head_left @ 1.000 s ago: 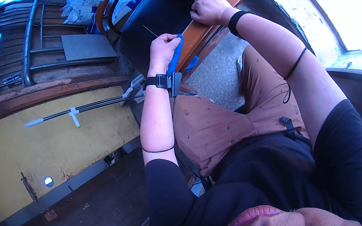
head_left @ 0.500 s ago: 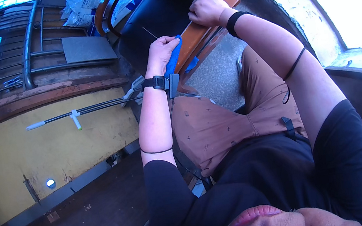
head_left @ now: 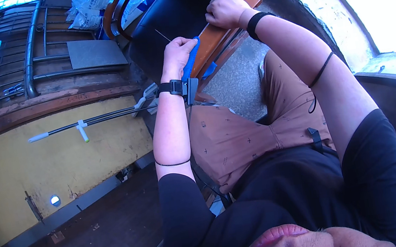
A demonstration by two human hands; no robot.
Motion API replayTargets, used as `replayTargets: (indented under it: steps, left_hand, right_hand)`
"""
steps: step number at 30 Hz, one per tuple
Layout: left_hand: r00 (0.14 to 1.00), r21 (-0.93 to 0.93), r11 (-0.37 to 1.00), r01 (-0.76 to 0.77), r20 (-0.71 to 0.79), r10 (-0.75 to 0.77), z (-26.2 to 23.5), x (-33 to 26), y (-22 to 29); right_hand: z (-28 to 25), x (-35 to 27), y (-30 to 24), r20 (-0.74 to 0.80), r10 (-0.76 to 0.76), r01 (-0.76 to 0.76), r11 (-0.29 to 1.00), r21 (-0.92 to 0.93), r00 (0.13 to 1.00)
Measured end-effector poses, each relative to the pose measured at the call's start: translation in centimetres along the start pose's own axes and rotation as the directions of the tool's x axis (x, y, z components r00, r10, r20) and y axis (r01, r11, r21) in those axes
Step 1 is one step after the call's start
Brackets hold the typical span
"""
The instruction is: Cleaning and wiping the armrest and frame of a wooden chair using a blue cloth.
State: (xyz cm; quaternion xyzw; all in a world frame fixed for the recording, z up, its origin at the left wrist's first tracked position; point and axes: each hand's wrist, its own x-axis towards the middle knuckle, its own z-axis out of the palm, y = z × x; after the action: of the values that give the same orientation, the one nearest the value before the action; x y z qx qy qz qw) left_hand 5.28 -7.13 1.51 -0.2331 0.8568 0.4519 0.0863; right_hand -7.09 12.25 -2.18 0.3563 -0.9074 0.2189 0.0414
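left hand [head_left: 177, 51] grips blue cloth [head_left: 190, 60], apparently; right hand [head_left: 224, 11] steadies wooden board [head_left: 218, 33].

Your left hand [head_left: 177, 51] grips a blue cloth [head_left: 190, 59], soft and matt, against a smooth reddish wooden board [head_left: 212, 39] under your right hand [head_left: 224, 11]. Your brown shorts [head_left: 240, 138] look like matt woven fabric; the floor [head_left: 240, 80] is rough speckled stone.

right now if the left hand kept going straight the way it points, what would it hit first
Probably the black chair seat. The left hand, closed on a blue cloth, points up and away along the wooden plank, and the dark seat lies just beyond it. Depth is unclear, so it might pass above it.
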Motion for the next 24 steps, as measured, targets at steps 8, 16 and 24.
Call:
replayTargets:
  steps: [8,16,24]
  left_hand:
    - [0.996,-0.092,0.993,-0.078,-0.040,0.074,-0.1,0.6,-2.1]
    - [0.938,-0.555,0.756,-0.347,-0.208,0.277,-1.8,-0.1,0.0]
    - [0.919,0.400,0.851,-0.342,-0.046,0.391,2.4,-2.4,0.8]
  right_hand:
    - [0.0,0.1,0.0,0.001,-0.033,0.033,0.999,-0.009,0.999]
    - [0.5,0.1,0.3,-0.031,-0.045,0.045,0.999,0.008,0.999]
    - [0.3,0.0,0.2,-0.039,-0.031,0.031,0.999,0.017,0.999]
